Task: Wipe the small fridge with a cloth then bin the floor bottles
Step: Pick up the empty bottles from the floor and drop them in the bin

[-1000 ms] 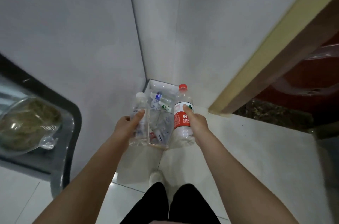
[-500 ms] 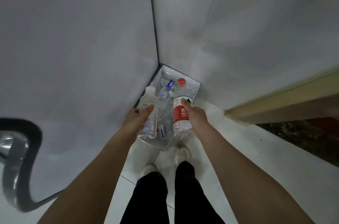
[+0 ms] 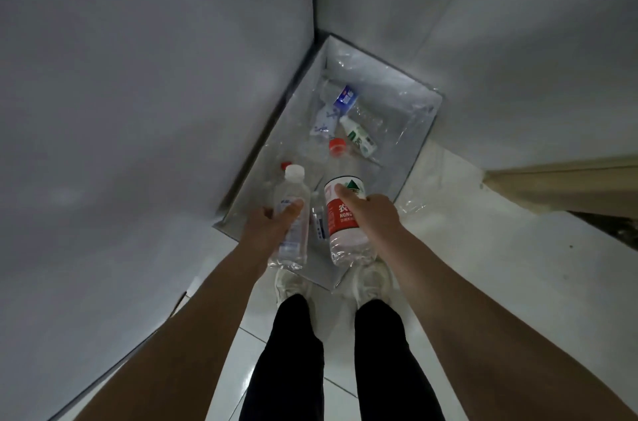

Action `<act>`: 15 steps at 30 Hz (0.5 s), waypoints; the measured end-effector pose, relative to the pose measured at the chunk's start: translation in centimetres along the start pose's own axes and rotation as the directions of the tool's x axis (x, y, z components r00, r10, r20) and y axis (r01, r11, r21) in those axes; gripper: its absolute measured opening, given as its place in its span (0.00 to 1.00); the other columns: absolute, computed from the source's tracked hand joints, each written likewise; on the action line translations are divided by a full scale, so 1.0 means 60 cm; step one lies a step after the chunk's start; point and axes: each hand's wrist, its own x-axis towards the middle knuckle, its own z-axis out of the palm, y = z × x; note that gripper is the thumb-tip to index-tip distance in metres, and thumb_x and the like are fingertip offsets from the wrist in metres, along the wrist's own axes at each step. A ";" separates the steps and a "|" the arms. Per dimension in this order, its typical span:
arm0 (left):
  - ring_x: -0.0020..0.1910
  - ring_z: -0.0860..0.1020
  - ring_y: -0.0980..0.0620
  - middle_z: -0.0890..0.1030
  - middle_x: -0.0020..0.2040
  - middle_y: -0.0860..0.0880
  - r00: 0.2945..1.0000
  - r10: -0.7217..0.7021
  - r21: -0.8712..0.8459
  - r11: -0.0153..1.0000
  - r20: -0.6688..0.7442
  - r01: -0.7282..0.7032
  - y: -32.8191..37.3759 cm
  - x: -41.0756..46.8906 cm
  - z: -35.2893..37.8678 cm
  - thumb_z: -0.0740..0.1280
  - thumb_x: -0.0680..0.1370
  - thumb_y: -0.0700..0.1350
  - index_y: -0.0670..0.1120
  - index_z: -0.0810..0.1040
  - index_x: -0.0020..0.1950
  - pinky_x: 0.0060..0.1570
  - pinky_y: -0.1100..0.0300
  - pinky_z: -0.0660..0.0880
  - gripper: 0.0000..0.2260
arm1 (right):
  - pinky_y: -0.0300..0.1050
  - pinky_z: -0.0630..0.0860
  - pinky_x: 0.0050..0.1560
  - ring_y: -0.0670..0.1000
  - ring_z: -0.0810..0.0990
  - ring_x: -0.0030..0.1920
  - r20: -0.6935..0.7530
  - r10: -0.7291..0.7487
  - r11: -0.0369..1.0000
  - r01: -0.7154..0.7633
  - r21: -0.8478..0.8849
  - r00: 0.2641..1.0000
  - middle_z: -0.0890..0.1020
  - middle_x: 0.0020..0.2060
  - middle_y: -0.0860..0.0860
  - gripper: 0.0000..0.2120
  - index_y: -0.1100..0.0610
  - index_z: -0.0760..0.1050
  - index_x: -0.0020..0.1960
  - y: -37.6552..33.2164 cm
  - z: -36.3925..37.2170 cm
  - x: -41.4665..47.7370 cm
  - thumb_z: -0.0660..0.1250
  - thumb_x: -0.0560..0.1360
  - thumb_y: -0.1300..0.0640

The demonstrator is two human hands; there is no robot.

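The person stands right up against the corner, both arms stretched out over the bin (image 3: pixel 411 158), a pale rectangular box lined with clear plastic that sits on the floor where the two grey walls meet, at twelve o'clock from their feet.

The left hand (image 3: pixel 272 227) is wrapped around a clear bottle (image 3: pixel 293 210) with a white cap, thumb across the front of it, the bottle nearly upright with its cap pointing to twelve o'clock. The right hand (image 3: pixel 374 217) grips a red-labelled bottle (image 3: pixel 341 227) round its middle, forefinger lying along the label, red cap leaning toward twelve o'clock over the bin's opening. The two bottles are side by side but apart, both above the near end of the bin.

Down inside the bin, toward twelve and one o'clock from the hands, lie other discarded bottles: a blue-labelled bottle (image 3: pixel 345 97) near the far end and a small green-labelled bottle (image 3: pixel 359 137) just nearer, both on their sides.

At six o'clock from the bin, two white shoes (image 3: pixel 291 282) touch or nearly touch its near edge, black trousers (image 3: pixel 297 351) above them, on glossy white floor tiles (image 3: pixel 483 265)
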 end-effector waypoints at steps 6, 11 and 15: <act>0.40 0.80 0.49 0.81 0.45 0.45 0.996 -0.085 0.035 0.996 -0.029 0.086 -0.077 0.136 0.020 0.70 0.71 0.58 0.40 0.77 0.56 0.40 0.56 0.79 0.24 | 0.42 0.75 0.40 0.52 0.77 0.36 0.005 0.065 0.997 -0.065 -0.034 0.998 0.78 0.36 0.54 0.27 0.61 0.72 0.43 0.041 0.081 0.137 0.65 0.70 0.34; 0.43 0.82 0.47 0.82 0.48 0.43 0.992 -0.128 -0.013 0.992 -0.015 0.128 -0.116 0.243 0.039 0.69 0.72 0.56 0.42 0.77 0.56 0.43 0.53 0.80 0.20 | 0.49 0.80 0.46 0.55 0.82 0.41 -0.017 0.085 0.995 -0.084 0.046 0.996 0.82 0.41 0.57 0.29 0.63 0.75 0.48 0.079 0.137 0.229 0.68 0.68 0.36; 0.47 0.82 0.45 0.83 0.49 0.45 0.998 -0.051 0.152 0.987 -0.038 0.056 -0.147 0.315 0.058 0.68 0.62 0.69 0.45 0.79 0.55 0.53 0.47 0.78 0.32 | 0.32 0.70 0.21 0.45 0.77 0.31 -0.014 0.090 0.993 -0.089 0.072 0.996 0.78 0.37 0.51 0.25 0.62 0.73 0.54 0.115 0.165 0.290 0.69 0.70 0.41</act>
